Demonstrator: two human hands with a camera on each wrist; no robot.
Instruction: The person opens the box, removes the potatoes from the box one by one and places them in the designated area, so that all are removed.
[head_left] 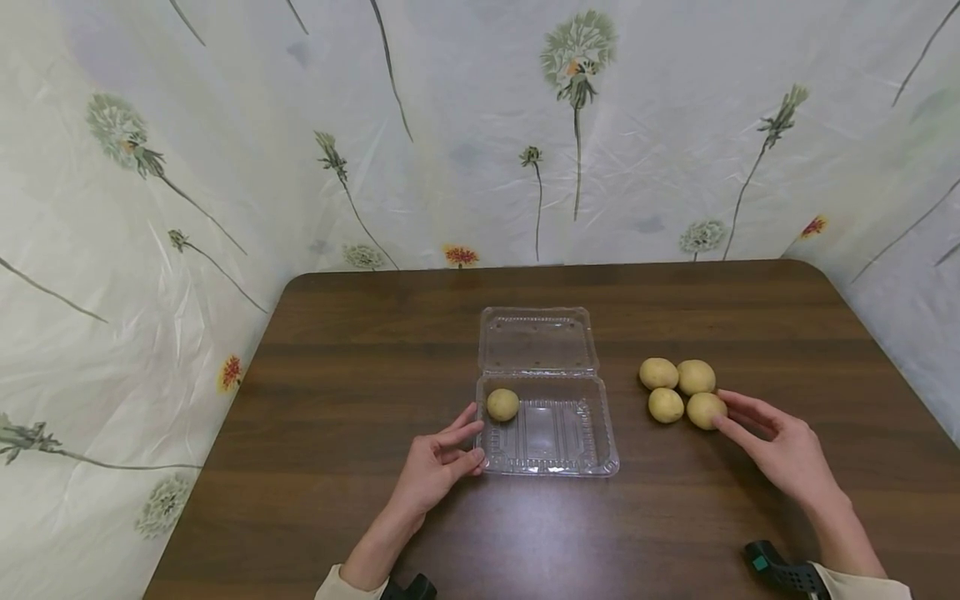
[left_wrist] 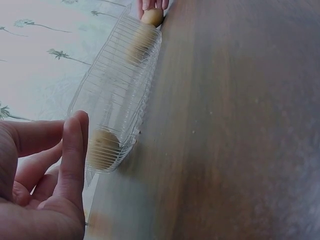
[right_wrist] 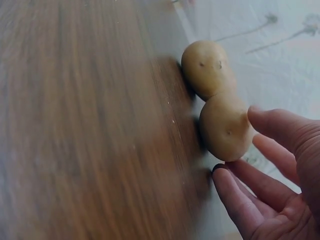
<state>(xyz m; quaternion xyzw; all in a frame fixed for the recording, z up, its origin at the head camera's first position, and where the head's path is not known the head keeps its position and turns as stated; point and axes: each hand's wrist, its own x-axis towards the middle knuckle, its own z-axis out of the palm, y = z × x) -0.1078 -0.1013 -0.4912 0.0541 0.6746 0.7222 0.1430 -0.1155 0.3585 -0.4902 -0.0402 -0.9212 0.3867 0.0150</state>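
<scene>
A clear plastic clamshell container (head_left: pixel 543 463) lies on the table with its lid folded back. One small potato (head_left: pixel 502 405) sits in its back left corner. My left hand (head_left: pixel 438 465) pinches the container's left rim between thumb and fingers; the left wrist view shows the ribbed wall close by. To the right, several potatoes lie bunched together. My right hand (head_left: pixel 780 450) has its thumb and fingers around the near right potato (head_left: pixel 707 411). In the right wrist view this potato (right_wrist: pixel 226 130) touches another potato (right_wrist: pixel 206 67), and the thumb rests against its side.
The dark wooden table (head_left: pixel 360 358) has rounded far corners. Behind it and at the sides hangs a pale floral sheet (head_left: pixel 465 108). The raised lid (head_left: pixel 536 342) lies toward the far edge, and the other potatoes (head_left: pixel 658 373) are right of the container.
</scene>
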